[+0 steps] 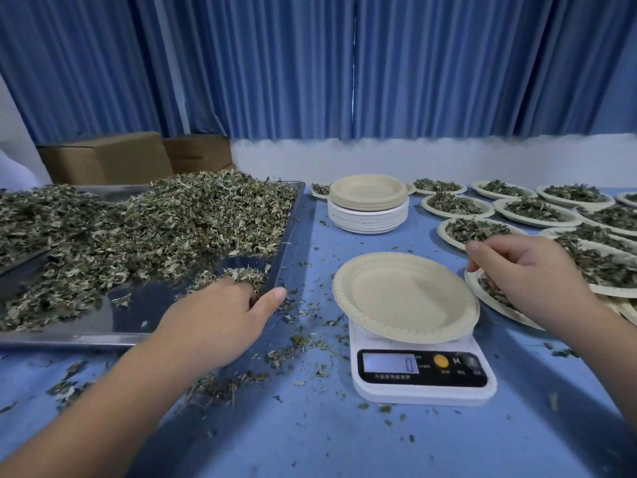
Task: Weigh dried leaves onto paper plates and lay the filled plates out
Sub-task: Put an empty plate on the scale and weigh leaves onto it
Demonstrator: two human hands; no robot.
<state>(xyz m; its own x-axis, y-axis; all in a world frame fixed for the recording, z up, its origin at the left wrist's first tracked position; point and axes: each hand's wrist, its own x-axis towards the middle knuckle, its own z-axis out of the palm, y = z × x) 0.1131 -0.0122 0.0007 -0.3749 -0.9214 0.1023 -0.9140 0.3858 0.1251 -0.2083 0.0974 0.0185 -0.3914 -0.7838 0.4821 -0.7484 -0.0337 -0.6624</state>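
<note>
Plate (pixel 403 298) zeroed on scale (pixel 424 384).
Left hand (pixel 213 322) fingers clutch dried leaves (pixel 155 229): take little, top up slowly; right hand (pixel 531 274) grip unclear.

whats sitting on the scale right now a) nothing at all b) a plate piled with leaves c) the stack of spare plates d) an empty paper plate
D: the paper plate on the scale has no leaves on it, and the display reads 0.
</note>
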